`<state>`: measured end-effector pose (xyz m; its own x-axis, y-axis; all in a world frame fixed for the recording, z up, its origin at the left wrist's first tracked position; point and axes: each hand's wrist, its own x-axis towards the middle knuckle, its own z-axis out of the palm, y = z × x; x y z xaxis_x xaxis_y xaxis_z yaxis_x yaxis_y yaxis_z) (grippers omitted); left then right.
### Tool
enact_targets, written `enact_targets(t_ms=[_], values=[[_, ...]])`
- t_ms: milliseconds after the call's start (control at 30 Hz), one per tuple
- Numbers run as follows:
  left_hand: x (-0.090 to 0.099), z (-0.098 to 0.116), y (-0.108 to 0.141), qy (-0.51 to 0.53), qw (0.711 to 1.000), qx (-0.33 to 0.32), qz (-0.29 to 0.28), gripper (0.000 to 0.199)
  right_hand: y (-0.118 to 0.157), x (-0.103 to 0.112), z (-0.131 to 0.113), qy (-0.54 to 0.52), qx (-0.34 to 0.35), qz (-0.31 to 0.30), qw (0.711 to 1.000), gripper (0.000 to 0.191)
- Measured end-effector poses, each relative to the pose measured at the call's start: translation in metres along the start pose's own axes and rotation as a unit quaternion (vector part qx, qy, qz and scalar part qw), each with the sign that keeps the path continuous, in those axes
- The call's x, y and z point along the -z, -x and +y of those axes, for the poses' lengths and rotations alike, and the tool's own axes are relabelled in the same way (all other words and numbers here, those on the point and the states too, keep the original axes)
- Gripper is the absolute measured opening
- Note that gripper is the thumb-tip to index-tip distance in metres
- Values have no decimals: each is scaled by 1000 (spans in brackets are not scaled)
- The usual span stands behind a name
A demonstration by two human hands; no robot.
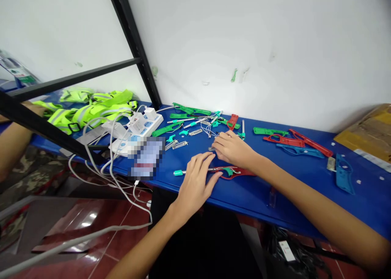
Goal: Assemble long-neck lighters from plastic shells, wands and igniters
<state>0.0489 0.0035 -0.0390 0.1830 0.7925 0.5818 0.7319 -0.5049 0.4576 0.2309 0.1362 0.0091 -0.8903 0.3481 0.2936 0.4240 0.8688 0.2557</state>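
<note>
On the blue table in front of me lies a red lighter casing half. A metal tube with a green tip and a green trigger are set along it. My left hand is over the tube, thumb and fingers apart; whether it touches the tube is unclear. Just beyond, my right hand is closed with bent fingers. A small clear piece shows at its fingertips, mostly hidden. Behind that hand are loose clear fuel tanks, white wires and green casing halves.
A white power strip with plugs and cables, a phone and yellow reflective straps are at left. A black frame rises there. Red and blue casing halves and a cardboard box are right. Another person's arm shows far left.
</note>
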Motion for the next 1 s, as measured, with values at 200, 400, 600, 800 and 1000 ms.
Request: enact_targets(t_ms=[200, 400, 600, 800, 1000], values=[[1, -1, -6, 78, 993, 33, 79, 51, 2, 25, -22, -132, -12, 63, 989, 26], [31, -21, -13, 125, 969, 61, 204, 19, -37, 31, -13, -394, -71, 37, 915, 26], [71, -42, -24, 202, 893, 190, 355, 18, -98, -31, 10, -214, -87, -7, 973, 32], [69, -44, -28, 331, 856, 217, 333, 23, -130, -55, 3, -107, -24, -54, 992, 34], [58, -39, -28, 379, 841, 227, 312, 23, -135, -48, -8, -45, 28, -79, 996, 29]])
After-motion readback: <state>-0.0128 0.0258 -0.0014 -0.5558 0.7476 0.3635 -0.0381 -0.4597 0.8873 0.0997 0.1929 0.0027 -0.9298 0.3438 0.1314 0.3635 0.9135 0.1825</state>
